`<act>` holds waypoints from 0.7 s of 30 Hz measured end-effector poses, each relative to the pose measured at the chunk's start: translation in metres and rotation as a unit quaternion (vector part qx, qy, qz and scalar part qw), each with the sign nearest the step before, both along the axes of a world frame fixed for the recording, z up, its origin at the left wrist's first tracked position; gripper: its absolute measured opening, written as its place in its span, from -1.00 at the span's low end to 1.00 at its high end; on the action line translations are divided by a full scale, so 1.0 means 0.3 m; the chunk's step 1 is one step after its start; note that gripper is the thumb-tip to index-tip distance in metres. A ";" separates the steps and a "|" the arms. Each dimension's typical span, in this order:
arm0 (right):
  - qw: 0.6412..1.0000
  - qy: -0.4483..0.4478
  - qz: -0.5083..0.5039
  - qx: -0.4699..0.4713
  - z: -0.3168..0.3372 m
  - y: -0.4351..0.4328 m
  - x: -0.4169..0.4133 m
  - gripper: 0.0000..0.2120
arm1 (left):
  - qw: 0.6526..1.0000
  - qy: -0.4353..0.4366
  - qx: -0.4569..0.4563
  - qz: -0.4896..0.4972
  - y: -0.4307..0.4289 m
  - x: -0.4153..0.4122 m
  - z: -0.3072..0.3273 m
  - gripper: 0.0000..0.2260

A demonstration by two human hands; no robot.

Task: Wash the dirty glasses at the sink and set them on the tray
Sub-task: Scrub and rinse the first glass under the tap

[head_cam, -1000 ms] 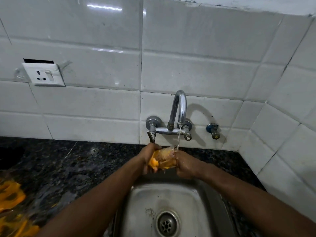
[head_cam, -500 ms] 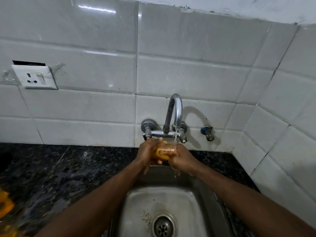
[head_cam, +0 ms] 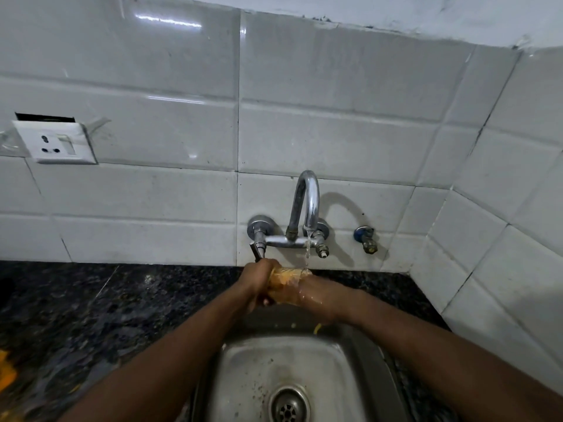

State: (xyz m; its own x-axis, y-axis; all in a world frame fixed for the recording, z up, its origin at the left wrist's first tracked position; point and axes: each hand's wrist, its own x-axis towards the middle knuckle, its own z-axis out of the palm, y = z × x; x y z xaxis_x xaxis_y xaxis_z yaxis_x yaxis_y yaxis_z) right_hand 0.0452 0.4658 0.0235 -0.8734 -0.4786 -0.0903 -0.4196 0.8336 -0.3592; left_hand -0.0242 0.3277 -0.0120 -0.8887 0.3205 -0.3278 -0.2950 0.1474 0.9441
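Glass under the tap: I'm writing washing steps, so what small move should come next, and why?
Probably rotate the glass a little under the stream while rubbing. Orange residue clouds it, the left hand grips one end, the right hand holds the other, and water lands only near that end.

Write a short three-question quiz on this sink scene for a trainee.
1. True or false: water is running from the tap.
2. How many hands hold the glass? A none, B one, C two.
3. Fill in: below the hands lies the steel ___.
Key: 1 true. 2 C, left hand and right hand. 3 sink.
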 end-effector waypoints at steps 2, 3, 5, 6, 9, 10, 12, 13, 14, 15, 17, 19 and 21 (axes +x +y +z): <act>0.994 0.047 -0.010 0.096 -0.003 0.015 -0.011 -0.67 | 0.998 -0.053 0.003 -0.024 -0.003 0.001 0.004 -0.81; 0.996 0.042 -0.016 0.080 -0.010 0.021 -0.020 -0.67 | 0.998 -0.048 0.024 -0.015 -0.002 0.003 0.006 -0.80; 0.999 0.000 -0.013 -0.038 -0.008 0.018 -0.022 -0.66 | 0.996 0.021 0.083 0.030 0.002 0.004 -0.001 -0.80; 0.995 -0.032 -0.019 -0.098 -0.003 0.020 -0.023 -0.62 | 0.992 0.074 0.092 0.047 0.004 0.005 -0.003 -0.81; 0.999 0.002 -0.004 -0.042 0.000 0.014 -0.022 -0.69 | 0.995 0.089 0.011 0.044 -0.001 -0.008 0.006 -0.79; 0.999 0.030 -0.006 0.013 -0.006 0.013 -0.030 -0.74 | 0.999 0.040 -0.019 0.014 -0.009 -0.010 0.016 -0.77; 0.989 0.089 -0.015 0.121 -0.019 0.029 -0.042 -0.75 | 0.999 -0.023 -0.033 -0.018 -0.020 0.000 0.029 -0.74; 0.986 0.103 -0.009 0.130 -0.032 0.037 -0.052 -0.74 | 1.000 -0.022 -0.008 -0.011 -0.020 0.002 0.032 -0.73; 0.992 0.092 0.003 0.085 -0.029 0.032 -0.053 -0.73 | 0.999 -0.005 0.035 0.005 -0.018 0.004 0.032 -0.74; 0.997 0.068 0.012 0.019 -0.029 0.033 -0.050 -0.70 | 0.996 0.018 0.079 0.026 -0.013 0.010 0.026 -0.76; 0.995 -0.011 -0.003 -0.096 -0.002 0.013 -0.035 -0.56 | 0.989 0.084 0.094 0.078 -0.002 0.023 0.020 -0.80; 0.999 0.016 -0.006 -0.029 -0.008 0.015 -0.031 -0.64 | 0.990 0.083 0.026 0.108 0.009 0.013 0.011 -0.80; 0.988 0.079 -0.012 0.130 -0.029 0.021 -0.042 -0.68 | 0.997 -0.005 -0.016 0.076 0.005 0.014 0.020 -0.80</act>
